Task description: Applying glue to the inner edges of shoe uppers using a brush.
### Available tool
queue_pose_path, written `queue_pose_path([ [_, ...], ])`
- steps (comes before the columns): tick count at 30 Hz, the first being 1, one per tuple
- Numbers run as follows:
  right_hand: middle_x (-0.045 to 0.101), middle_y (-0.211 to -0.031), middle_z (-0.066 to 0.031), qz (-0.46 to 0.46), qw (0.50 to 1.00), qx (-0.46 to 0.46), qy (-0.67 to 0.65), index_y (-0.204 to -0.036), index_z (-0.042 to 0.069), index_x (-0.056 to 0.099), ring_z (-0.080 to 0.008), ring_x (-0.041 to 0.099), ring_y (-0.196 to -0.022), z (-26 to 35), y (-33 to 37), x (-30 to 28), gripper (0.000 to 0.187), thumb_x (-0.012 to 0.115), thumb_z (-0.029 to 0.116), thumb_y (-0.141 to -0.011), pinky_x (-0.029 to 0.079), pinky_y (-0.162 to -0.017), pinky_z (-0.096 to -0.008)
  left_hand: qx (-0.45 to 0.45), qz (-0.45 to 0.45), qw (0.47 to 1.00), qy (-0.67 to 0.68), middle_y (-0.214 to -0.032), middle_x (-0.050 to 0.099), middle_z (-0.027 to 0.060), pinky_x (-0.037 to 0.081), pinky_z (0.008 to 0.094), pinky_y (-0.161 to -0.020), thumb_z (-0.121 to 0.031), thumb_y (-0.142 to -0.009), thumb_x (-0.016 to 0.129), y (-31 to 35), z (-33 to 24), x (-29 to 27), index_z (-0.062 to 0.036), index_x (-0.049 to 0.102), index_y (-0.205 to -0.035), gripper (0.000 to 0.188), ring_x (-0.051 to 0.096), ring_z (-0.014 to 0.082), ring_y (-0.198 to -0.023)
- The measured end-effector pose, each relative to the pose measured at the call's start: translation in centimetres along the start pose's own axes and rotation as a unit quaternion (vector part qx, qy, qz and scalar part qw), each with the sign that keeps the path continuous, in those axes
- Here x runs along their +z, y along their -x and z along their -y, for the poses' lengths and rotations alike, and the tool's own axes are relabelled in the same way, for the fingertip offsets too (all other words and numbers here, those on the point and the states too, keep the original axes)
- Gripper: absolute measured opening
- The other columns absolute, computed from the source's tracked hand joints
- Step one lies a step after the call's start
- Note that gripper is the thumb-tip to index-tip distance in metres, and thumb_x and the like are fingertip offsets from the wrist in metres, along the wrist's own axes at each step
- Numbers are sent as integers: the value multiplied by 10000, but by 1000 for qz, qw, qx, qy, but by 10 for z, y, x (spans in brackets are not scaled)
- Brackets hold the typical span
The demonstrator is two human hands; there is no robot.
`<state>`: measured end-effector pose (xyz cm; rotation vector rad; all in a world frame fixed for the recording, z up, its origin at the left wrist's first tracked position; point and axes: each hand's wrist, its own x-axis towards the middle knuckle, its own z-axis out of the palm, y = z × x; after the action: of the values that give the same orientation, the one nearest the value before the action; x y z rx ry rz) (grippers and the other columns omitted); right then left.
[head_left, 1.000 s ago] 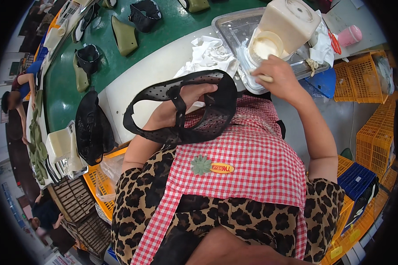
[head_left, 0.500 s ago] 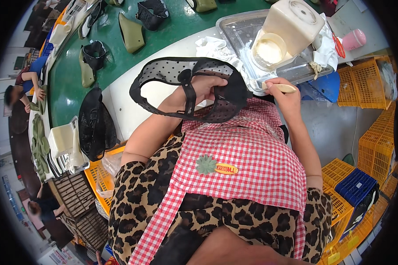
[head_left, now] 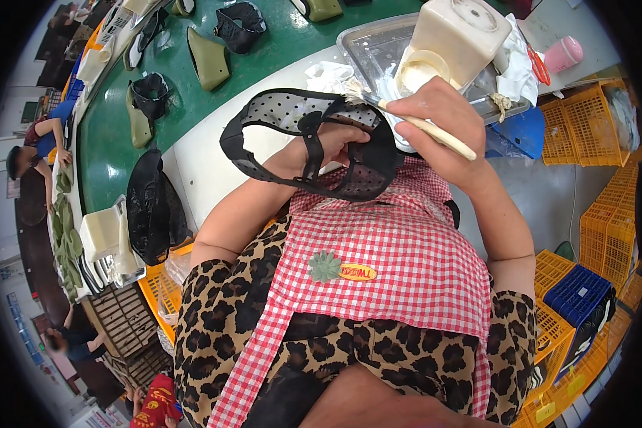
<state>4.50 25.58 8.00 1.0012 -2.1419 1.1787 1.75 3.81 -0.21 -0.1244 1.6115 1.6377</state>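
Note:
My left hand [head_left: 339, 143] is closed on a black shoe upper [head_left: 267, 113] of sheer dotted mesh with a strap, held up above the pale table edge. In my right hand [head_left: 442, 118] is a brush [head_left: 435, 135] with a light wooden handle. Its whitish bristles are at the far edge of the upper; whether they touch it I cannot tell. Just beyond the right hand, a round cup [head_left: 422, 69] of creamy white liquid is joined to a large off-white plastic container [head_left: 466, 28]. Both stand in a clear, smeared tray [head_left: 357, 43].
Olive shoe lasts [head_left: 208, 60] and black uppers [head_left: 240, 27] sit on the green work surface [head_left: 182, 93]. Right of the tray are red-handled scissors [head_left: 537, 64] and a pink bottle [head_left: 563, 53]. Yellow crates [head_left: 588, 132] stand at my right. Co-workers [head_left: 46, 135] are at the far left.
My right hand has lifted the brush from beside the cup and brought it left, to the upper's far edge. My left hand still holds the upper, nearly in the same place.

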Motion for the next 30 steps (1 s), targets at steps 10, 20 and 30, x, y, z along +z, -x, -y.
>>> queue_pose_path([
  [10, 710, -871, -80, -11, 980, 201, 1, -979, 38, 731, -213, 622, -756, -24, 65, 13, 180, 752, 49, -801, 494, -693, -315, 1, -1, 1000, 28, -1049, 689, 91, 568, 362, -802, -129, -926, 626, -1, 4, -9, 2, 647, -1172, 280, 672, 192, -938],
  [20, 710, -871, -71, -65, 968, 244, -2, -980, 31, 734, -198, 635, -781, -8, 63, 13, 176, 752, 41, -806, 493, -699, -313, 65, -51, 996, 17, -1087, 678, 86, 582, 372, -821, -165, -925, 647, 2, -1, -13, -1, 621, -1225, 343, 670, 191, -962],
  [30, 699, -852, -80, -92, 964, 250, 19, -978, 32, 730, -197, 626, -742, -19, 84, 17, 173, 752, 32, -806, 492, -677, -305, 170, -8, 972, 163, -1179, 654, 111, 566, 408, -877, -102, -984, 588, -1, -7, -23, 27, 579, -1279, 322, 661, 221, -1043],
])
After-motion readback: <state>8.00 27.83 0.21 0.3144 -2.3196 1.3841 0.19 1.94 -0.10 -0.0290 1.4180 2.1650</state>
